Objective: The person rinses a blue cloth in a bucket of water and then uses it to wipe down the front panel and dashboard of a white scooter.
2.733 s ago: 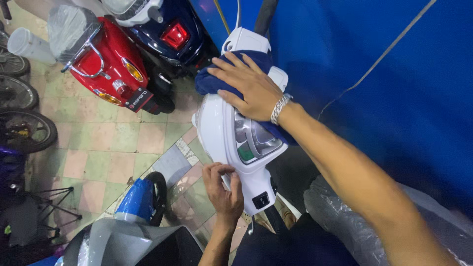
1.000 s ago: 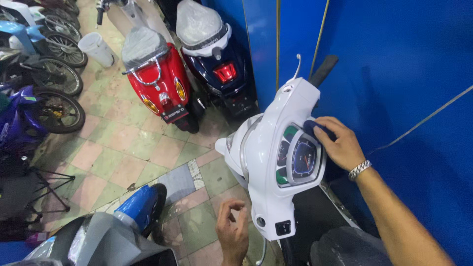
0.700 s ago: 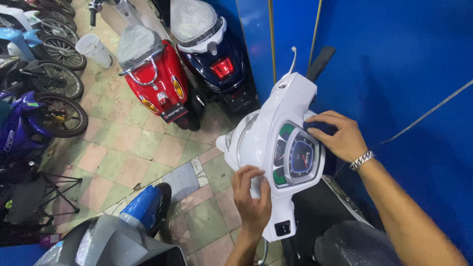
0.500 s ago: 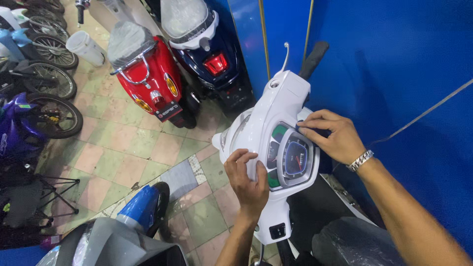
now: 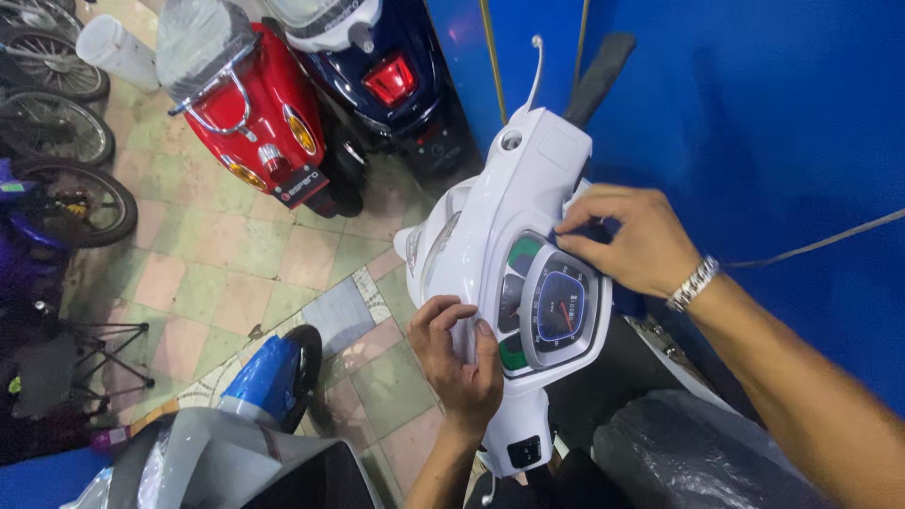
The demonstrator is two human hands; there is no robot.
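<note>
Since half a second ago the left hand (image 5: 459,363) has slid lower on the white handlebar cover (image 5: 509,245), fingers curled over its front edge, thumb beside the speedometer (image 5: 558,306). The right hand (image 5: 627,238) pinches a dark blue cloth (image 5: 594,229) against the cover's top edge. Around stand a blue wall (image 5: 773,123), a tiled floor (image 5: 226,273), a red scooter (image 5: 255,113) and a navy scooter (image 5: 377,66).

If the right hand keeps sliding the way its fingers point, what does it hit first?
The right hand points left across the white handlebar cover, fingertips just above the speedometer. It would likely ride over the cover's ridge first; depth is unclear.
</note>
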